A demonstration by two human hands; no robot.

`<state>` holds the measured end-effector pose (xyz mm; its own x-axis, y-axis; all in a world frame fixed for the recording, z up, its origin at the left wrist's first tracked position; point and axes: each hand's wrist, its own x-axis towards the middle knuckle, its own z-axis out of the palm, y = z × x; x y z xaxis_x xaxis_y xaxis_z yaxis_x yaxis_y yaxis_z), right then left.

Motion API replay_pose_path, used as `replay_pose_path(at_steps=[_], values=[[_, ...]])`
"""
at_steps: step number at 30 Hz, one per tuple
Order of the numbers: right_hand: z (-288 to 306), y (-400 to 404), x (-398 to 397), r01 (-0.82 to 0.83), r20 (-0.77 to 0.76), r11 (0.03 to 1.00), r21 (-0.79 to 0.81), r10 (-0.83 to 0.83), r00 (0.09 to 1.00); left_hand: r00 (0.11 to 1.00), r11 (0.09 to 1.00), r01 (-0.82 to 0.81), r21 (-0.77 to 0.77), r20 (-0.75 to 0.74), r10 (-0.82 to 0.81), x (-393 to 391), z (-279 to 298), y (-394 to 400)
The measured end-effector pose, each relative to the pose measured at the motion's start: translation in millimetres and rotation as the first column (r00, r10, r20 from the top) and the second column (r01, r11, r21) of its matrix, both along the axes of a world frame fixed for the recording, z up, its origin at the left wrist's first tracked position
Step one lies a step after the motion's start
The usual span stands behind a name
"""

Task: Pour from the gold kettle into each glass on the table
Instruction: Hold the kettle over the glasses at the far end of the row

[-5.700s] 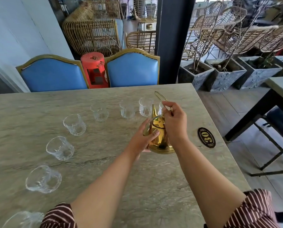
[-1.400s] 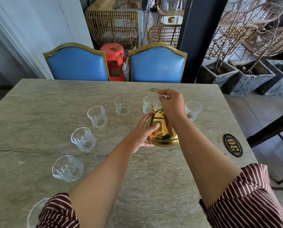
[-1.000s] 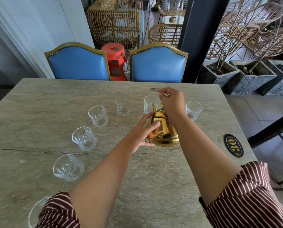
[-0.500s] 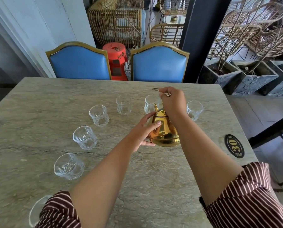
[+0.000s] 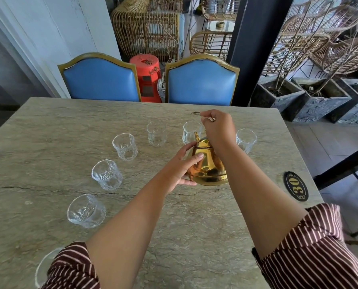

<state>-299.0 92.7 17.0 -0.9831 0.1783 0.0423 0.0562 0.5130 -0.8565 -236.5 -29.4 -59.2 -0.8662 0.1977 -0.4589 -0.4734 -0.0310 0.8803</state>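
The gold kettle [image 5: 208, 165] is tilted forward over the stone table [image 5: 48, 126], its spout right at the rim of a clear glass [image 5: 189, 132]. My right hand [image 5: 218, 130] is closed on the thin wire handle above it. My left hand [image 5: 181, 164] presses against the kettle's left side and lid. Another glass [image 5: 246, 140] stands right of the kettle. Several more glasses curve away to the left: one [image 5: 156, 133], another [image 5: 125, 146], a third [image 5: 107, 174], then a glass [image 5: 86, 211] nearer me. My left sleeve half hides one glass [image 5: 43, 265].
A black oval plaque [image 5: 296, 186] with the number 30 lies near the table's right edge. Two blue chairs [image 5: 201, 84] stand at the far side, a red stool [image 5: 147, 77] between them. Stone planters [image 5: 278, 94] and a dark table leg are to the right.
Over the last second the kettle and both hands have hardly moved; the spout stays at the same glass. Compared with 5.7 s ago the view has shifted left.
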Motion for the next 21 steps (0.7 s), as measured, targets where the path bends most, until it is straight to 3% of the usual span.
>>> replay_pose_path(at_steps=[9, 21], values=[[3.6, -1.0, 1.3, -0.002, -0.008, 1.0, 0.002, 0.002, 1.0, 1.0, 1.0, -0.008, -0.009, 0.001, 0.008, 0.5, 3.9, 0.7], [-6.6, 8.8, 16.6, 0.073, 0.01, 0.983, -0.17, -0.072, 0.997, 0.997, 0.996, 0.027, -0.086, -0.074, -0.033, 3.8, 2.3, 5.5]])
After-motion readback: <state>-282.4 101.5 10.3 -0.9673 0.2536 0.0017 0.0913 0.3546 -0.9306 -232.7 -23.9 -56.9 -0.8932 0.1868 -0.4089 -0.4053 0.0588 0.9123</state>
